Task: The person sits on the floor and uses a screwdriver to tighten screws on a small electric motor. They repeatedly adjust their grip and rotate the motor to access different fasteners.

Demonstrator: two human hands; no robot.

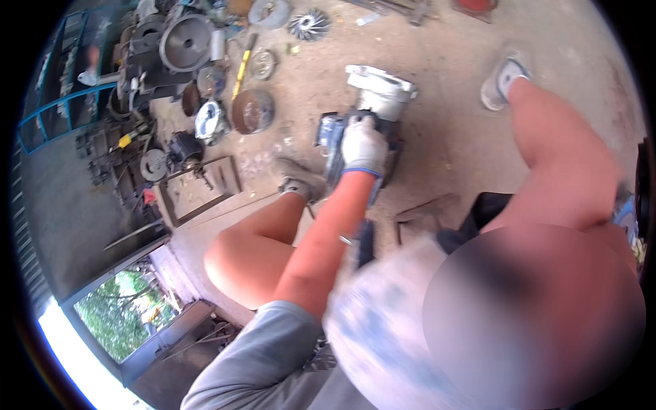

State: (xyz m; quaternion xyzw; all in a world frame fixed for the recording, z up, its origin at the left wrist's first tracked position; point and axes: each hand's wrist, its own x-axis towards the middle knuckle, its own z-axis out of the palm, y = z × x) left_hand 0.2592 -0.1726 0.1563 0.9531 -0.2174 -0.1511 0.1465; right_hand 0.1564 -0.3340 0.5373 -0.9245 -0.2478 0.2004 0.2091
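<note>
My left hand (364,147), in a white work glove with a blue cuff, is closed on the dark top part of a motor-like machine (333,147). Its body is dark blue and black, and a silver metal housing (383,94) forms the far end. The machine stands on the floor between my feet. Very near the camera, a large pale shape with blue smudges (389,324) is smeared by motion. It may be my gloved right hand, but no fingers can be made out. A dark, handle-like piece (365,244) shows just beyond it.
On the left, metal parts crowd the floor: a rusty ring (253,111), a round dish-like part (186,43), a yellow bar (244,66) and a square frame (198,189). A finned wheel (309,25) lies farther off. A blue rack (65,102) stands at far left.
</note>
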